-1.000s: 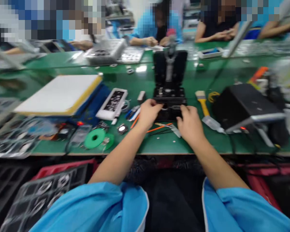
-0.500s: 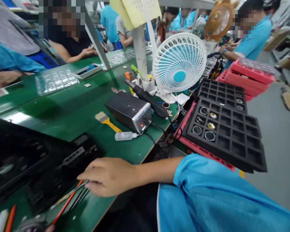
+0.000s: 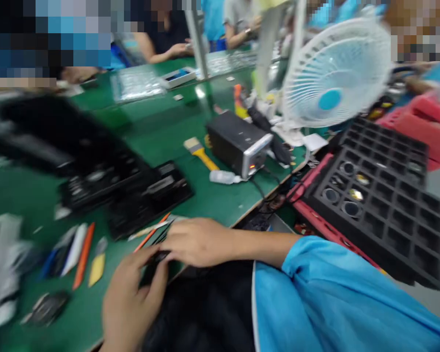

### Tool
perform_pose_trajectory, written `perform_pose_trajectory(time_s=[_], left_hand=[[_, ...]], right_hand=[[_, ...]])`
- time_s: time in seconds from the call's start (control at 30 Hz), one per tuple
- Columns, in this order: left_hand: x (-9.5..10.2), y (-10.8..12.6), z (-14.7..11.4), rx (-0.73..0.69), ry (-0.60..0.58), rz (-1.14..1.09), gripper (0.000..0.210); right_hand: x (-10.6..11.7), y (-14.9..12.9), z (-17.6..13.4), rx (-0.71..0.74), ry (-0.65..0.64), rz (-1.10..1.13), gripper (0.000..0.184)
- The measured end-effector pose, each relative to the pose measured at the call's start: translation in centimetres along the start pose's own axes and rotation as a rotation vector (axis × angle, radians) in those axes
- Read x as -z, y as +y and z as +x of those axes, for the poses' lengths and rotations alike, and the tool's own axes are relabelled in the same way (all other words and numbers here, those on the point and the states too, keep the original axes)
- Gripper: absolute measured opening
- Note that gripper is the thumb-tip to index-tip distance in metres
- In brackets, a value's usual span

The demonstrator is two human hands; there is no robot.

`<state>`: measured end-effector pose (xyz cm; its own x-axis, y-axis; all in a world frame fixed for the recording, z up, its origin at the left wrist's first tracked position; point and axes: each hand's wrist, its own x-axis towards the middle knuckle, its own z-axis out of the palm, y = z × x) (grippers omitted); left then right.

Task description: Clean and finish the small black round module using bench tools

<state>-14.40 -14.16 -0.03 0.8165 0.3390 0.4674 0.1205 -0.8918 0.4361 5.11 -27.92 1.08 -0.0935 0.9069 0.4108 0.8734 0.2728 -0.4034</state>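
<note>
My left hand (image 3: pixel 132 291) is at the front edge of the green bench, its thumb and fingers curled around a small dark object (image 3: pixel 163 255). My right hand (image 3: pixel 201 243) meets it from the right, with bent fingertips pressed at the same object. Blur and the fingers hide what kind of thing it is. Just beyond my hands lie an orange stick (image 3: pixel 146 240) and slim metal tweezers (image 3: pixel 143 231). A dark round watch-like piece (image 3: pixel 48 308) rests on the bench to the left of my left hand.
A black fixture (image 3: pixel 150 195) stands ahead. Beyond it are a brush (image 3: pixel 201 154), a clear bottle (image 3: pixel 223 177), a black control box (image 3: pixel 238 142) and a white fan (image 3: pixel 337 78). At right, a black compartment tray (image 3: pixel 385 210) holds several round parts. Pens (image 3: pixel 73 249) lie left.
My left hand has come into view and joined my right hand at the dark object. The view has swung left, so the bench things appear further right. My right hand has left the tweezers.
</note>
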Motion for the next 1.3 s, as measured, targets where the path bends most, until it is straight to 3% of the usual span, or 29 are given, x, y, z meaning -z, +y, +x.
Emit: perform_pose_trajectory(time_s=[0.07, 0.13, 0.27, 0.33, 0.43, 0.63, 0.73, 0.83, 0.93, 1.0, 1.1, 1.3], left_hand=[[0.2, 0.7, 0.1, 0.002, 0.005, 0.022, 0.016], [0.2, 1.0, 0.2, 0.022, 0.025, -0.022, 0.012], [0.3, 1.5, 0.1, 0.086, 0.058, -0.058, 0.021], [0.4, 1.8, 0.0, 0.070, 0.059, -0.097, 0.021], [0.4, 2.0, -0.1, 0.079, 0.080, -0.181, 0.020], [0.1, 1.9, -0.6, 0.147, 0.062, -0.219, 0.033], [0.2, 1.9, -0.6, 0.117, 0.039, -0.203, 0.030], [0.4, 2.0, -0.5, 0.095, 0.025, -0.195, 0.031], [0.4, 2.1, -0.5, 0.094, 0.026, -0.184, 0.035], [0.4, 2.1, -0.4, 0.094, 0.024, -0.189, 0.034], [0.4, 2.1, -0.2, 0.078, 0.014, -0.224, 0.027], [0.2, 1.9, -0.2, 0.072, 0.016, -0.239, 0.025]], right_hand=[[0.4, 0.1, -0.5, 0.008, 0.034, 0.033, 0.042], [1.6, 1.0, -1.1, -0.062, 0.151, 0.067, 0.038], [5.2, 3.2, -2.9, -0.341, 0.380, -0.142, 0.030], [6.5, 4.0, -3.6, -0.538, 0.333, -0.299, 0.038], [7.2, 4.7, -4.0, -0.716, 0.137, -0.453, 0.056], [8.0, 5.2, -2.8, -0.881, -0.084, -0.588, 0.065], [8.8, 5.3, -2.8, -0.904, -0.077, -0.596, 0.059], [8.4, 5.3, -3.3, -0.813, 0.158, -0.444, 0.062], [6.7, 4.4, -3.6, -0.749, 0.508, 0.003, 0.066], [5.1, 3.3, -3.4, -0.746, 0.639, 0.345, 0.061], [3.1, 1.2, -2.9, -0.741, 0.638, 0.649, 0.056], [1.0, -1.6, -2.3, -0.563, 0.572, 0.903, 0.050]])
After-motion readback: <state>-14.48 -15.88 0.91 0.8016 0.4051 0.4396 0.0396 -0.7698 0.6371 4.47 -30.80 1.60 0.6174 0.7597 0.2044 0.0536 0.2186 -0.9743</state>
